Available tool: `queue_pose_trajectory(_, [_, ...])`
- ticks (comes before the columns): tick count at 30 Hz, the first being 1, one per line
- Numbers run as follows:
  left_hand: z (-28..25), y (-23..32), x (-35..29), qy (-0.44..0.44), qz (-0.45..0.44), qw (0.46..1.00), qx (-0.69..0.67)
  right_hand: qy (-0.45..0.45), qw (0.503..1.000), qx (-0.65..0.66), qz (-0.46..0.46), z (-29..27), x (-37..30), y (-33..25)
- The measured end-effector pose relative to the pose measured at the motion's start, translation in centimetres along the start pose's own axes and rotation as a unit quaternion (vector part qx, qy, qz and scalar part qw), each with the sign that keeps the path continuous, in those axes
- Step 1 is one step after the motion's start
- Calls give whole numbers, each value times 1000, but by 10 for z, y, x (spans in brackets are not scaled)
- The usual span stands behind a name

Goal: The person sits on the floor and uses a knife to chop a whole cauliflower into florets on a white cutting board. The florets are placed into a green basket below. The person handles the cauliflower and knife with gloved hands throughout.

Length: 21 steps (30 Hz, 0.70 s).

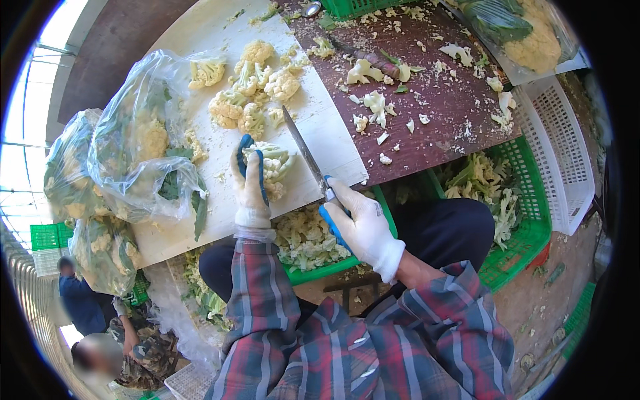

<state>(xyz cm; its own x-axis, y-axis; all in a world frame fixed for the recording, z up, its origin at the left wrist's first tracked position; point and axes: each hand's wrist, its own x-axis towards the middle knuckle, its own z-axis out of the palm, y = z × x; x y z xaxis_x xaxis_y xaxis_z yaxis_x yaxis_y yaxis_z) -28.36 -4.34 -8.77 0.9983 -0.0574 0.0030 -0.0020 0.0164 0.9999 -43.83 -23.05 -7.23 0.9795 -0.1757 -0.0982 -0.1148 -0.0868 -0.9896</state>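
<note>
I sat at a broad dark-brown tabletop (427,143) strewn with scraps, a smooth white sheet (333,150) covering its left part. On the sheet's left side slumped a bulky clear plastic bag (133,147) of cauliflower and green leaves; to my eye that was plenty left to work through. A green slatted plastic crate (539,200) at my right held pale stalks and leafy trimmings, and another green plastic crate (327,272), under the sheet's near edge, was well filled with pale pieces, so I judged a good share of cutting done.

My left hand (252,183), in a white glove with blue-coated fingers, cupped a cream cauliflower piece with pale green stems (277,163) above the sheet; how firmly, I could not tell. My right hand (363,223), gloved alike, was wrapped round the handle of a long grey-bladed knife (305,148), its blade slanting just beside the piece; contact was unclear. Beyond lay a loose heap of cream florets (282,85), separated, though seemingly not yet put away. Smallest were white crumbs and offcuts (377,107) across the brown surface, not yet cleared.
</note>
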Motion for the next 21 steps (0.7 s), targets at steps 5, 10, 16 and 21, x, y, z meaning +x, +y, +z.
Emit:
queue_pose_trajectory(5, [-2,-11,3,-52,51,996,-53,0,998,50,-25,-10,-14,-21])
queue_pose_trajectory(10, [1,-9,9,-75,89,992,49,-34,998,52,14,-10,-13,-23])
queue_pose_trajectory(16, [6,-17,6,-38,75,996,1,-23,999,25,1,-3,-10,-21])
queue_pose_trajectory(21, [12,-12,4,-37,48,998,-20,-28,999,18,10,3,-5,-23])
